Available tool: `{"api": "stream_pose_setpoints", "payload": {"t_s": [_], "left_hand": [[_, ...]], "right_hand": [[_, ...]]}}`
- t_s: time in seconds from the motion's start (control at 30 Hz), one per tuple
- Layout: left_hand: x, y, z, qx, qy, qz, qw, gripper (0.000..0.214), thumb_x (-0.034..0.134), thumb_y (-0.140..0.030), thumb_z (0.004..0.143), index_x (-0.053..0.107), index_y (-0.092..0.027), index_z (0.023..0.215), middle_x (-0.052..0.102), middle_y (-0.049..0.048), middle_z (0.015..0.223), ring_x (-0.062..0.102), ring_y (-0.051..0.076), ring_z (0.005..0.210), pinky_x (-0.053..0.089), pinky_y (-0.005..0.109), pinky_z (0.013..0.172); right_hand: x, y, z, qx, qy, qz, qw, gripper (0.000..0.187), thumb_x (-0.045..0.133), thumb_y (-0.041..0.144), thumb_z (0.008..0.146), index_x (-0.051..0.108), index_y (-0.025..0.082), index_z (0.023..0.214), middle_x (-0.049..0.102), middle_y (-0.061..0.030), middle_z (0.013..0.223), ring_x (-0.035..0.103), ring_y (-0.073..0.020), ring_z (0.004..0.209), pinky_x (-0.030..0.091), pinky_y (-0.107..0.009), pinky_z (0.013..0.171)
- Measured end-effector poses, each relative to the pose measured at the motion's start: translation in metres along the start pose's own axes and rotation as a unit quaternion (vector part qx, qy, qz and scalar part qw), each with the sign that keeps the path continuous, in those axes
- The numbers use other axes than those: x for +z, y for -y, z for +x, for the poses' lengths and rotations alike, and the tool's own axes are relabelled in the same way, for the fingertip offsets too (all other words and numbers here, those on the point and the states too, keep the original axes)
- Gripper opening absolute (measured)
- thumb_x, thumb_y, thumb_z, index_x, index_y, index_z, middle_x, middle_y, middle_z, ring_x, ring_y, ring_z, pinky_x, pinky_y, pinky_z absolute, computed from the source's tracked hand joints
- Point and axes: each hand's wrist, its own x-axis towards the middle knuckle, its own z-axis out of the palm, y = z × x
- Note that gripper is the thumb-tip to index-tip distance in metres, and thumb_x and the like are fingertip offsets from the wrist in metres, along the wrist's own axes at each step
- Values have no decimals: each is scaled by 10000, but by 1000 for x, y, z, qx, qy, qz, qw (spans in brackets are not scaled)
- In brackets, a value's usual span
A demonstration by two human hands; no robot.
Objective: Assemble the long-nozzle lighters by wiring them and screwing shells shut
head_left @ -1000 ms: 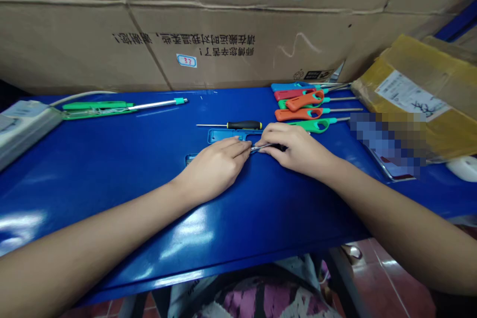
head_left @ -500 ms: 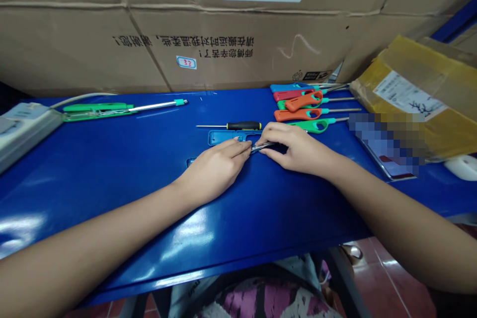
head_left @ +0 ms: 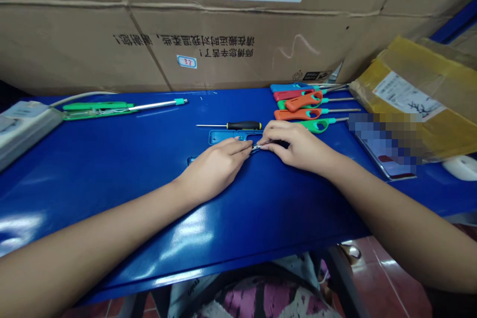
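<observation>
My left hand lies over a blue lighter shell half, its fingers pressed together and holding it against the table; most of that shell is hidden. Thumb and fingers of my right hand pinch a thin metal rod right at my left fingertips. How the rod sits in the shell is covered by the fingers. Just behind both hands rests another blue shell half, hollow side up, with a trigger opening. A screwdriver with a black and yellow handle lies beyond it.
Several assembled lighters are piled behind my right hand. Farther right are a phone, a yellow taped parcel and a white mouse. An opened green lighter and a power strip lie left. A large carton stands behind.
My right hand has shifted very slightly, and the rod's angle at the fingertips looks a little different. My left hand stays nearly still over the shell.
</observation>
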Motion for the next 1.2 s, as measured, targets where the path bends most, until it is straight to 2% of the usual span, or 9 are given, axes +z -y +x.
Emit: {"api": "stream_pose_setpoints", "payload": {"t_s": [0.27,0.63,1.03,1.2], "left_hand": [[0,2,-1,5,-3,-3,1000,287,449,-148,1031,701,-78,1151,733,139,1191,713,232,1045,597,409,983],[0,2,1,2,4,-23,1000,288,455,-154,1027,701,-74,1152,730,159,1170,698,250,1022,609,407,884],[2,2,0,-6,-10,-34,999,261,476,-151,1020,711,-107,1123,745,128,1151,712,236,996,610,393,878],[3,3,-1,-6,-25,-38,999,249,504,-139,1007,710,-97,1139,749,120,1155,716,236,1004,605,399,915]], "right_hand": [[-3,-2,0,-15,16,-4,1000,130,588,169,950,716,165,924,665,-76,923,632,-196,838,506,-329,786],[-5,1,-1,-10,51,-8,999,139,532,182,973,671,177,964,645,-80,965,621,-214,897,499,-354,827],[-2,4,-1,-16,36,-36,999,184,531,210,987,704,162,950,686,-99,966,653,-207,871,509,-326,800],[-2,4,-1,8,34,-43,998,145,569,180,959,713,171,942,681,-83,964,650,-203,877,500,-322,818]]}}
